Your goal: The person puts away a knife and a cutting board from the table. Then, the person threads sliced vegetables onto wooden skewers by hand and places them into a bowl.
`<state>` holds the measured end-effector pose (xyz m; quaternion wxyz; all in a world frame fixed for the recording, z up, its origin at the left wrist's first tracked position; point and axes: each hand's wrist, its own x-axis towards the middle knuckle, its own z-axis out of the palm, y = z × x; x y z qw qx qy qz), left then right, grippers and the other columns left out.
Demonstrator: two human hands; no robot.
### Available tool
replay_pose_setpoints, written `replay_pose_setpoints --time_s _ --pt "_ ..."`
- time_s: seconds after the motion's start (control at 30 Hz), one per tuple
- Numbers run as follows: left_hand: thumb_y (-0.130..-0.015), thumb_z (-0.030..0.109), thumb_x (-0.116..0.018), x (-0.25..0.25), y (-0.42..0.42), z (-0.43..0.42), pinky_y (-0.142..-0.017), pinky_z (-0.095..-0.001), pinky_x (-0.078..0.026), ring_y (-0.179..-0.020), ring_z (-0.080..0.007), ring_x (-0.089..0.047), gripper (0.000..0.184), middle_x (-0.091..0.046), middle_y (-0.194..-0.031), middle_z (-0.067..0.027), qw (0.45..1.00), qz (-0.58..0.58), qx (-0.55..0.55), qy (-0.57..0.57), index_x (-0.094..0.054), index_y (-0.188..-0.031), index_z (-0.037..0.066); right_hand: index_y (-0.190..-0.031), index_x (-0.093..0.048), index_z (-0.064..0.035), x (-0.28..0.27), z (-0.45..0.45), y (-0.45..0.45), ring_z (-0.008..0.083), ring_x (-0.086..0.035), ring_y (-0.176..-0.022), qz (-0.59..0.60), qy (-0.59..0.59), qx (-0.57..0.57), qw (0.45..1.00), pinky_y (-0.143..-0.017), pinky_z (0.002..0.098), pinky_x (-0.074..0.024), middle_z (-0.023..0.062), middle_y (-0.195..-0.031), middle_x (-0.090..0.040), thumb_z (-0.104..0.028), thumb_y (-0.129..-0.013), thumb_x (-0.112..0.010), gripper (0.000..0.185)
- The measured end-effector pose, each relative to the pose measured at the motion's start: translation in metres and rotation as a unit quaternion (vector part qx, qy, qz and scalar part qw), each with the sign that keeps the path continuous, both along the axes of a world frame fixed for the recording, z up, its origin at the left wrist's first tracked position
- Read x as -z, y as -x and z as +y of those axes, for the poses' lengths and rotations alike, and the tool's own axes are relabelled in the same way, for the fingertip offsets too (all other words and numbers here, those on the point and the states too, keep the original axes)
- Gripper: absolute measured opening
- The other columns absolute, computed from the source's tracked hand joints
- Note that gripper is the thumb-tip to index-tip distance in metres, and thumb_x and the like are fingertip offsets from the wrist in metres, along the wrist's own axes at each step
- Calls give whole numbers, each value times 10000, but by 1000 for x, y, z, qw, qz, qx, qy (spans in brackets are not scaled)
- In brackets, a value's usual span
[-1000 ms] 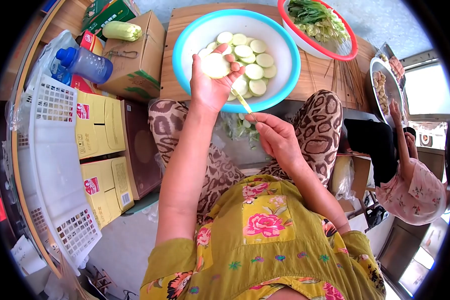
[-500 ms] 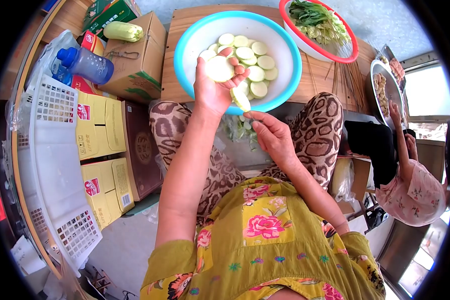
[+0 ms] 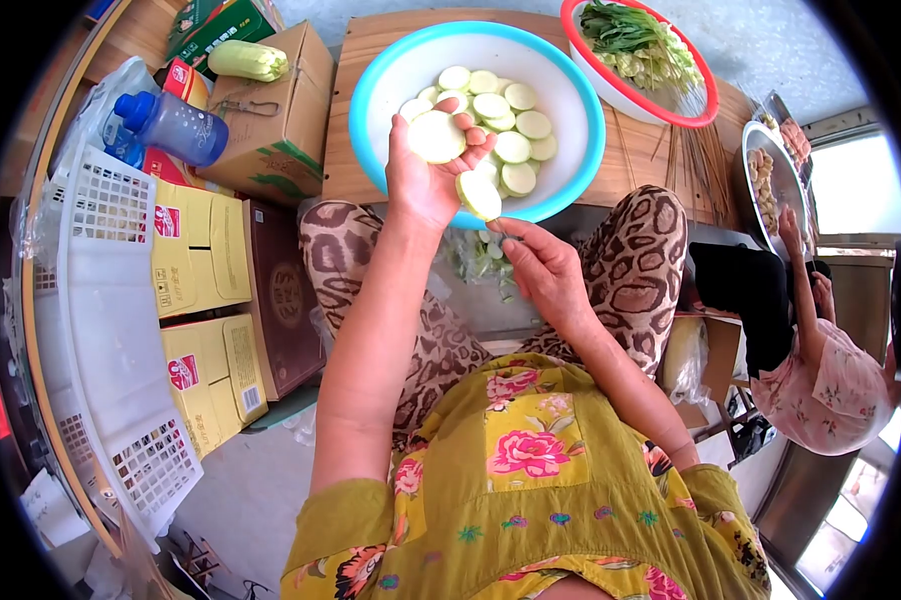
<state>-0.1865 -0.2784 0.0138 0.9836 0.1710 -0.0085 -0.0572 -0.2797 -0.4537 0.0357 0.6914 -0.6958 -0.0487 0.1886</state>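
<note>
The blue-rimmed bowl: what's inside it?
Pale, round vegetable slices lie inside the bowl, many overlapping. The left hand, holding another slice, blocks part of the view, and whatever lies beneath the top slices is covered.

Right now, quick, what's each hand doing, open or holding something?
Left hand: cupped, holding a pale slice.
Right hand: fingers curled by a second slice; its grip cannot be told.

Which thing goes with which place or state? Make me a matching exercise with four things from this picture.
1. left hand
2. pile of slices
3. greens
4. whole squash

A. on a cardboard box
B. in the red-rimmed bowl
C. holding a round slice
D. in the blue-rimmed bowl

Pairs: 1-C, 2-D, 3-B, 4-A.
</note>
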Motion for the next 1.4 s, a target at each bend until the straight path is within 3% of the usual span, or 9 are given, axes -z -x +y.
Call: replay_pose_setpoints --time_s 0.27,0.47,0.67,0.83,0.87,0.97,1.1,1.27,1.4 --pt "-972 498 -219 -4 2 -3 -1046 -447 -393 -810 -235 -568 564 -568 -878 -100 999 32 -7 -36 -520 -1074 32 -1162 -611 -13 3 5 -4 16 -361 -543 -49 17 13 999 -474 199 -323 -58 -630 -454 -80 -940 -547 240" --pt "-964 543 -208 6 -1 -2 -1071 -477 -357 -834 -276 -575 619 -574 -881 -115 997 -31 46 54 -520 -1099 25 -1154 -616 -18 -1 9 -8 23 -383 -556 -47 30 17 998 -483 208 -350 -48 -634 -471 -73 -932 -560 235" --pt "-964 574 -226 -15 8 -12 -1005 -493 -423 -1089 -328 -557 667 -574 -1150 -163 996 76 -17 -45 -456 -1265 25 -1163 -618 -33 2 5 -11 35 -407 -569 -59 74 39 995 -507 214 -379 -36 -646 -506 -83 -919 -582 251" --pt "-910 222 -604 -9 9 -21 -978 -422 -466 -1175 -295 -525 525 -547 -1222 -153 978 -10 1 -206 -367 -1338 34 -1170 -612 -30 3 1 -19 41 -406 -573 -113 107 61 986 -516 216 -374 -32 -640 -499 -111 -918 -591 266" --pt "-863 96 -647 -9 9 -20 -985 -414 -463 -1180 -292 -525 544 -547 -1223 -153 984 -2 1 -180 -377 -1330 27 -1170 -612 -30 3 -1 -18 41 -406 -573 -112 108 62 986 -516 216 -374 -32 -640 -499 -111 -918 -591 266" --pt "-869 75 -630 -3 6 -20 -997 -410 -457 -1184 -296 -524 523 -543 -1234 -153 979 -19 -12 -201 -381 -1326 24 -1163 -610 -20 2 -6 -15 42 -398 -563 -51 52 46 996 -506 215 -361 -35 -632 -473 -111 -924 -581 257" --pt "-887 107 -620 -6 8 -25 -994 -420 -460 -1182 -302 -526 512 -534 -1255 -158 978 -9 -16 -208 -381 -1332 28 -1148 -615 -20 1 -9 -12 38 -388 -550 -10 10 30 999 -493 210 -348 -43 -629 -455 -113 -940 -556 236" --pt "-968 445 -421 -5 5 -19 -977 -505 -448 -1185 -325 -520 531 -512 -1289 -182 997 28 32 -64 -386 -1351 79 -1146 -618 -23 3 -9 -12 36 -379 -548 -13 13 32 999 -492 206 -343 -51 -633 -451 -115 -949 -539 231" --pt "-967 516 -351 -2 3 -22 -956 -518 -448 -1094 -300 -560 543 -502 -1303 -176 996 40 7 -81 -402 -1353 138 -1147 -618 -25 6 -5 -9 35 -360 -538 -6 -5 21 1000 -485 207 -334 -58 -631 -435 -111 -951 -533 230"
